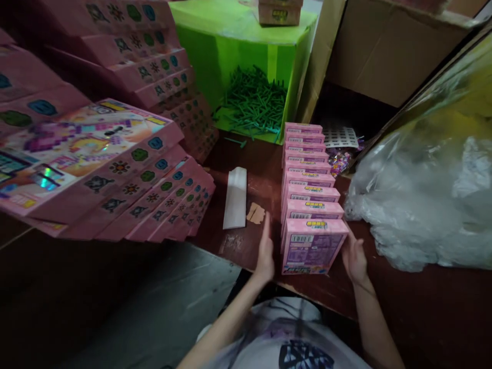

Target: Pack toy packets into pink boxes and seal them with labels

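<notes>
A row of several pink boxes stands upright on the dark red table in front of me, one behind another, with barcodes and purple panels facing me. My left hand is held flat on edge just left of the front box, fingers stretched forward, with a small gap to the boxes. At the row's right side, my right hand is close against the front box; its thumb is apart and some fingertips are hidden behind the box edge. I cannot tell whether it presses on the box. Neither hand grips anything.
Tall stacks of pink boxes lean at the left. A bright green bin holds many green plastic sticks. A white strip and a torn brown scrap lie on the table. Clear plastic bags bulge at the right.
</notes>
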`<state>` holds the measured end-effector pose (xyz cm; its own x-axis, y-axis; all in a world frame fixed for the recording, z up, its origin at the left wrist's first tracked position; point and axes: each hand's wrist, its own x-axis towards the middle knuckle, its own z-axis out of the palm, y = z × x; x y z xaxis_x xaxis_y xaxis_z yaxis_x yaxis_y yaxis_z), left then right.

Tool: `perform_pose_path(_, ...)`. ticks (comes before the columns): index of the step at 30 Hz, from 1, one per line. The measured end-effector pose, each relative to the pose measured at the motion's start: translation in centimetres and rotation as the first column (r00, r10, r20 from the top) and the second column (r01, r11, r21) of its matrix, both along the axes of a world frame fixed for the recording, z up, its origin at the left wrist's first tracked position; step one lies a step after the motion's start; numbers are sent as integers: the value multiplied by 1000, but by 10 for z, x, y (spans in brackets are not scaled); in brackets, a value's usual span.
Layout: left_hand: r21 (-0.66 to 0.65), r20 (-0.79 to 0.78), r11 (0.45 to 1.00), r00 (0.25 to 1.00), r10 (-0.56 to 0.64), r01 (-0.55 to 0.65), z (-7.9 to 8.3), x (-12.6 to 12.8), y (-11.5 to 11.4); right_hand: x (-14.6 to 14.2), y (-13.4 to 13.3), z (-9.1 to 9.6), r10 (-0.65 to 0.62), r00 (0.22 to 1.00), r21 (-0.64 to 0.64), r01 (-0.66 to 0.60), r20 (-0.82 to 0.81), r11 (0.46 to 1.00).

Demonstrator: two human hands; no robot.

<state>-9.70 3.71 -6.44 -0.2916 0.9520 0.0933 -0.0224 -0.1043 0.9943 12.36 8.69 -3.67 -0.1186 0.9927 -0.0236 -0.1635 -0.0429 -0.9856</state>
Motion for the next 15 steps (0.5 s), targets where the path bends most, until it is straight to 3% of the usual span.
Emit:
perform_pose_path(2, -32, 12, 995, 995, -95, 95, -15, 20, -37, -4, -37, -14, -31, 989, -30, 36, 143, 999)
perform_pose_path(5, -80, -14, 987, 990, -139, 138, -21, 37, -56, -18, -60, -22, -86, 946, -59, 109, 314, 992)
perform_pose_path(7, -80, -57, 983, 983, -173, 168, -18, 36, -57, -21, -70, -24, -198, 902, 66, 187, 384, 980)
perform_pose_path(10, -34, -160, 990, 977, -143, 140, -16, 15, -56, -13, -105, -38, -464, 787, 399, 303, 407, 865)
perform_pose_path(11, 6, -210, 997, 975, -73, 76, -16, 4, -56, -9, -123, -48, -475, 781, 488, 255, 404, 835)
perform_pose_path(12, 59, -264, 998, 964, 27, -11, -17, -9, -56, -8, -142, -60, -393, 804, 528, 117, 447, 841)
perform_pose_path(14, 164, -373, 967, 895, 245, -196, -17, -37, -51, -15, -174, -83, -38, 804, 453, -294, 593, 842)
perform_pose_path(15, 201, -423, 941, 842, 333, -271, -17, -52, -46, -25, -183, -93, 134, 739, 349, -460, 660, 817)
